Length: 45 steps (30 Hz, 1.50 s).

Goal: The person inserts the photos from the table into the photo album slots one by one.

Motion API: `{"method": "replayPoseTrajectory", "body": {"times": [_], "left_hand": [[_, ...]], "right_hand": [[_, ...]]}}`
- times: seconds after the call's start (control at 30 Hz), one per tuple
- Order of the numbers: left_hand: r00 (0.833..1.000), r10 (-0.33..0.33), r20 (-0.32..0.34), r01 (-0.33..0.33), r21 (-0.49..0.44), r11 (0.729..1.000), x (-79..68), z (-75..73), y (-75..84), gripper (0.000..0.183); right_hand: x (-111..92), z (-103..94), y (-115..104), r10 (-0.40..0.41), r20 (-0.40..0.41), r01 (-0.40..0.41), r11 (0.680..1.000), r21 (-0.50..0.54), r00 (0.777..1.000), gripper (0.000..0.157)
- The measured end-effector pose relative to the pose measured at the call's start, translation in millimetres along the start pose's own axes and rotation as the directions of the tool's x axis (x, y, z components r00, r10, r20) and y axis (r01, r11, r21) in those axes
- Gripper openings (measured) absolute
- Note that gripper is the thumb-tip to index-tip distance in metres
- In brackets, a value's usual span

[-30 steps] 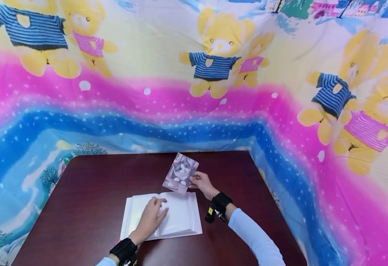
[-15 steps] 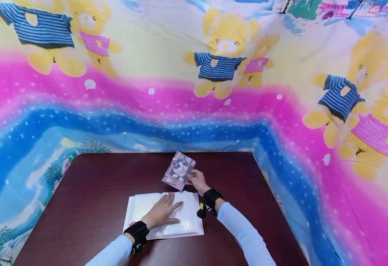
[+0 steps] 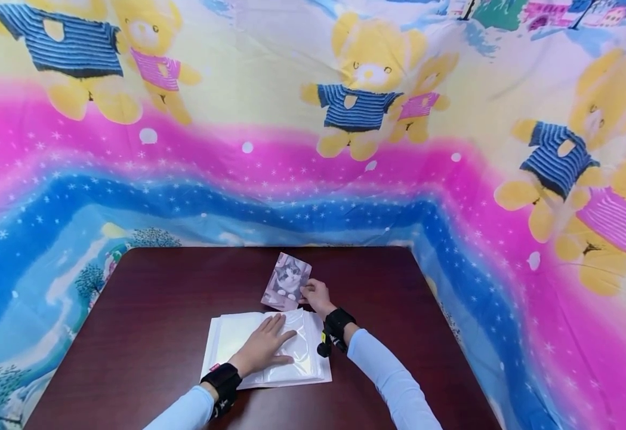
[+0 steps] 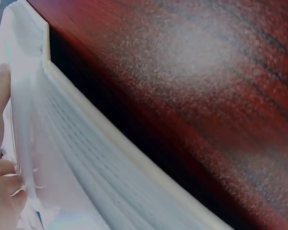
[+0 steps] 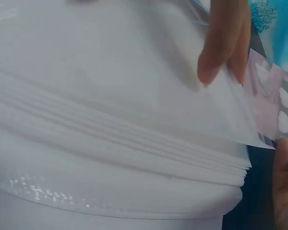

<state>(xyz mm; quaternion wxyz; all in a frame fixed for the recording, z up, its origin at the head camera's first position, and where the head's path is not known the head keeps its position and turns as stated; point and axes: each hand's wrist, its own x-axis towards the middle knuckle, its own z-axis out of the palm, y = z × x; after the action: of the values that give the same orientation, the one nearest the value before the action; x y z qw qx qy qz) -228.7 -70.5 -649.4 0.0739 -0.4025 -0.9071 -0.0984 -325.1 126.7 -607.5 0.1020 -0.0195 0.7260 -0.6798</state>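
A photo album (image 3: pixel 234 334) with clear-sleeved white pages lies spread on the table. Across its pages rests my left hand (image 3: pixel 263 347), fingers spread; its fingers (image 5: pixel 221 52) touch the top page near the far edge in the right wrist view. My right hand (image 3: pixel 318 297) pinches the lower right side of a cat photo (image 3: pixel 287 279) just beyond the album. In the right wrist view, the page's corner overlaps the photo (image 5: pixel 266 98); I cannot tell whether the photo is inside the sleeve. The left wrist view shows the album's thick page edges (image 4: pixel 96 163).
The dark reddish-brown table (image 3: pixel 184 280) extends around the album on all sides. A curtain (image 3: pixel 270 155) printed with teddy bears hangs behind and beside the table. Black straps with small cameras (image 3: pixel 324 346) sit on both wrists.
My left hand has moved from the album's middle fold to lie flatter on the right page. The photo, gripped throughout, has come slightly down toward the album's far edge.
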Motion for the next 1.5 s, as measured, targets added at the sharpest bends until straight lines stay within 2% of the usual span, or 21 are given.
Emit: {"method": "replayPoseTrajectory", "body": {"times": [0.17, 0.27, 0.37, 0.5, 0.57, 0.63, 0.73, 0.8, 0.93, 1.0, 1.1, 1.37, 1.43, 1.5], "left_hand": [[1.0, -0.005, 0.014, 0.005, -0.001, 1.0, 0.6, -1.4, -0.5, 0.062], [1.0, 0.003, -0.001, -0.003, 0.002, 1.0, 0.4, -0.8, -0.8, 0.061], [1.0, 0.005, -0.017, -0.005, 0.01, 1.0, -0.5, 1.1, -1.0, 0.061], [1.0, -0.007, -0.012, 0.007, 0.014, 1.0, -1.6, 2.4, -0.4, 0.061], [1.0, -0.016, -0.002, 0.016, 0.009, 1.0, -1.2, 1.8, 0.2, 0.061], [1.0, -0.023, 0.004, 0.023, -0.01, 1.0, -0.4, 0.1, 1.2, 0.061], [1.0, -0.027, 0.005, 0.027, -0.053, 0.998, 0.7, -1.8, 2.3, 0.062], [1.0, -0.025, 0.0, 0.025, -0.081, 0.996, 0.8, -2.2, 2.2, 0.065], [0.999, -0.033, -0.004, 0.032, -0.11, 0.993, -0.6, 1.7, 0.2, 0.071], [0.999, -0.048, -0.006, 0.046, -0.124, 0.991, -1.9, 5.1, -1.1, 0.073], [0.997, -0.076, -0.011, 0.074, -0.139, 0.988, -5.6, 8.8, -3.8, 0.076], [0.992, -0.094, -0.079, 0.083, -0.13, 0.988, -10.8, 15.0, -6.2, 0.075], [0.993, -0.098, -0.072, 0.087, -0.14, 0.986, -11.2, 15.7, -6.3, 0.074], [0.993, -0.103, -0.062, 0.093, -0.142, 0.986, -11.3, 15.9, -6.2, 0.074]], "right_hand": [[7.7, -0.8, 12.5, -0.031, -0.152, 0.035, 0.999, 0.024, 0.988, 0.011], [16.7, -4.3, 23.8, -0.025, -0.186, 0.035, 0.998, 0.049, 0.982, 0.015], [16.2, -4.7, 27.1, -0.014, -0.17, 0.024, 0.998, 0.055, 0.985, 0.014], [11.8, -6.0, 33.8, -0.024, -0.077, 0.024, 1.0, -0.002, 0.997, 0.011], [10.4, -8.8, 37.4, -0.072, -0.031, 0.071, 0.997, -0.044, 0.997, 0.009], [8.4, -11.2, 37.7, -0.108, -0.032, 0.105, 0.99, -0.095, 0.994, 0.008], [8.4, -14.0, 36.0, -0.14, -0.061, 0.125, 0.971, -0.205, 0.988, 0.006], [9.2, -14.0, 32.3, -0.121, -0.072, 0.095, 0.95, -0.296, 0.99, 0.007], [12.8, -14.0, 26.2, -0.136, -0.011, 0.115, 0.872, -0.475, 0.991, 0.009], [13.7, -15.2, 23.4, -0.157, 0.015, 0.141, 0.839, -0.526, 0.988, 0.01], [16.1, -15.4, 22.2, -0.187, 0.022, 0.167, 0.814, -0.556, 0.982, 0.01], [15.1, -15.3, 24.7, -0.121, 0.084, 0.147, 0.793, -0.591, 0.989, 0.019], [15.1, -16.7, 22.7, -0.14, 0.099, 0.171, 0.779, -0.603, 0.985, 0.021], [15.8, -17.8, 19.6, -0.163, 0.133, 0.21, 0.75, -0.628, 0.978, 0.022]]}}
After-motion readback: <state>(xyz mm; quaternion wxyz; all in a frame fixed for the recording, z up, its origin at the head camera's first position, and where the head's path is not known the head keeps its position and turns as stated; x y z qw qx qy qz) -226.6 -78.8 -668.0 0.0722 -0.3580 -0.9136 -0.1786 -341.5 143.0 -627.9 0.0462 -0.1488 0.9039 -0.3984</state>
